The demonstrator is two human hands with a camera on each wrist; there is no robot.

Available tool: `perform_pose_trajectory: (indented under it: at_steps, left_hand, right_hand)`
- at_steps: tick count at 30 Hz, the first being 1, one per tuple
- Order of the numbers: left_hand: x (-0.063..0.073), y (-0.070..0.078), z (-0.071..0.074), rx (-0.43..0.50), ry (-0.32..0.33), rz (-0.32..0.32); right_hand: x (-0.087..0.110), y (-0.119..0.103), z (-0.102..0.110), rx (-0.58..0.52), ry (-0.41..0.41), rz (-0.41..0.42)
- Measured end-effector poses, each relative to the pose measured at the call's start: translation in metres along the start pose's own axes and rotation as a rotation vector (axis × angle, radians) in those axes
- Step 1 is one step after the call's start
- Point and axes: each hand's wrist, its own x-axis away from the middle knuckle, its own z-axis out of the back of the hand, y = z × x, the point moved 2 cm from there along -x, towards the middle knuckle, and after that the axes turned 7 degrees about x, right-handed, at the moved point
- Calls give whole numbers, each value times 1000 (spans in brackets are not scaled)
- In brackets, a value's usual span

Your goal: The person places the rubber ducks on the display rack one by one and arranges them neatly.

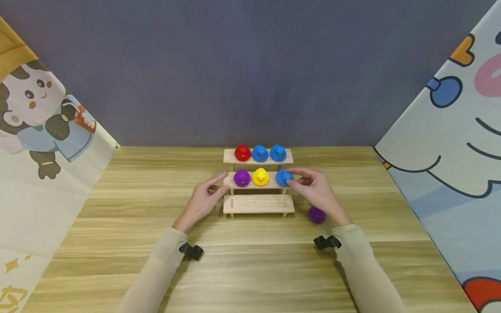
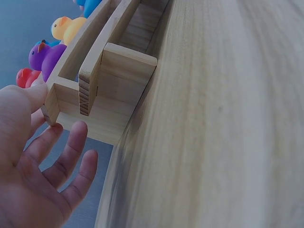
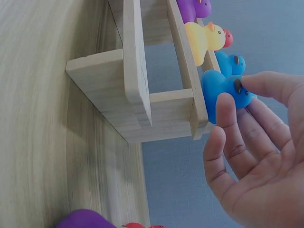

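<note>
A three-step wooden stand (image 1: pixel 258 204) stands on the table. My right hand (image 1: pixel 316 188) pinches a blue rubber duck (image 3: pixel 218 90) between thumb and fingers at the right end of the middle step; the duck touches the board. With thumb and fingertips, my left hand (image 1: pixel 201 202) holds the left end of that same step (image 2: pixel 51 105). A purple duck (image 1: pixel 242 178) and a yellow duck (image 1: pixel 260 177) sit along the middle step. The top step carries a red duck (image 1: pixel 242 153), a blue duck (image 1: pixel 260 153) and another blue duck (image 1: pixel 278 153). The lowest step bears nothing.
Another purple duck (image 1: pixel 317 214) lies on the table (image 1: pixel 250 269) below my right hand. Beside it, a red object (image 3: pixel 142 225) shows at the right wrist view's bottom edge. A dark wall (image 1: pixel 250 78) rises behind the stand, with cartoon-printed panels at both sides.
</note>
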Motion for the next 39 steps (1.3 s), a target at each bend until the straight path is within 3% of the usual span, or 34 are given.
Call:
perform_pose_trajectory:
  at_steps: [39]
  left_hand:
    - [0, 1, 0, -2, 7, 1]
  right_hand:
    - [-11, -9, -16, -57, -29, 7]
